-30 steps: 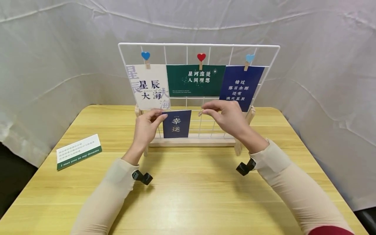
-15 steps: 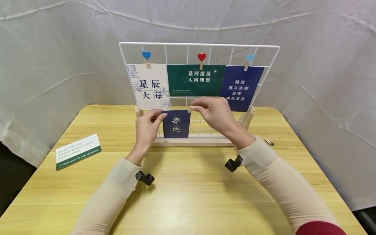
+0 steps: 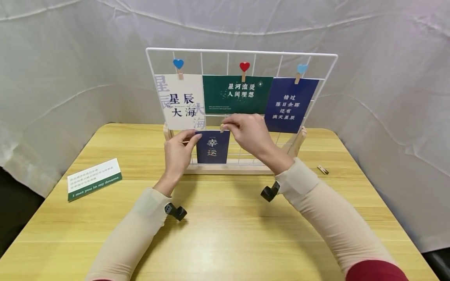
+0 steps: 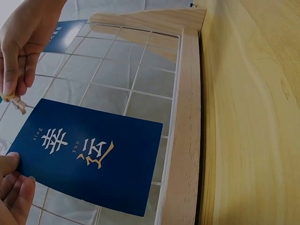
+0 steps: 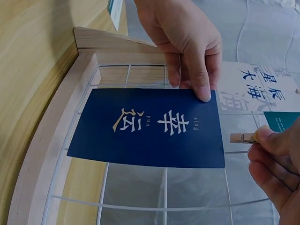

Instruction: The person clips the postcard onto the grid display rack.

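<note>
My left hand pinches a dark blue card with gold and white characters by its top left corner. The card lies against the lower part of a white wire grid. In my right hand is a small wooden clothespin, pinched between thumb and index finger. From the right wrist view, its tip points at the card's top edge with a small gap between. On the grid above hang a white card, a green card and a blue card, each under a heart-topped clothespin.
The grid stands in a wooden base towards the back of the wooden table. A white and green card lies at the left. Small clothespins lie on the right. Pale cloth hangs behind.
My right hand has moved left with the clothespin, from beside the card to its top edge. The clothespins on the table have come out from behind my right arm. My left hand keeps its grip.
</note>
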Motion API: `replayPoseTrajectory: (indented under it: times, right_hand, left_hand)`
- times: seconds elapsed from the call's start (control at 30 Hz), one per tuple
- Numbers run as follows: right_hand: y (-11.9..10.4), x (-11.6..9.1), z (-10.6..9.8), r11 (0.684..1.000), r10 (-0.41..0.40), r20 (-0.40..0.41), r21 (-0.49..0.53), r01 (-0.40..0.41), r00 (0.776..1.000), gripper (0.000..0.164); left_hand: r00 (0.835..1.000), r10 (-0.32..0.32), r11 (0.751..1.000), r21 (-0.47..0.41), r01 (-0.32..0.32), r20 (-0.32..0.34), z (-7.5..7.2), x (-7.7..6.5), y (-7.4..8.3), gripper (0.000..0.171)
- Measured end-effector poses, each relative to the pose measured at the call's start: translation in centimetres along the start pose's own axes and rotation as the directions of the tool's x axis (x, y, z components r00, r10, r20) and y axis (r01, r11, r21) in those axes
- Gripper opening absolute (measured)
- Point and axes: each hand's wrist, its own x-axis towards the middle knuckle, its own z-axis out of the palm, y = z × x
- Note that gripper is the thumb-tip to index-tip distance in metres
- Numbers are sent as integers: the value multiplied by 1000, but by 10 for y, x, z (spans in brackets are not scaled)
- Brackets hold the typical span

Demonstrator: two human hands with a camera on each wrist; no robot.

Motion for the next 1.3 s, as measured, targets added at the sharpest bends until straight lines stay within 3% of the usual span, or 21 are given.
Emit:
replayPoseTrajectory:
  times: [0.5, 0.97, 1.3]
  right_hand:
    - [-18, 12, 10, 989, 35, 66, -146, -25, 997, 16]
    - [-24, 19, 21, 967, 95, 103, -247, -67, 990, 15]
    - [-20, 6, 25, 969, 10, 31, -248, -2, 999, 20]
  left_hand:
    - [1000, -5, 1000, -29, 5, -22, -1, -3, -1, 23]
    - [999, 15, 1000, 21, -14, -45, 1, -1, -1, 22]
    - [998, 37, 994, 106, -32, -50, 0, -1, 1, 24]
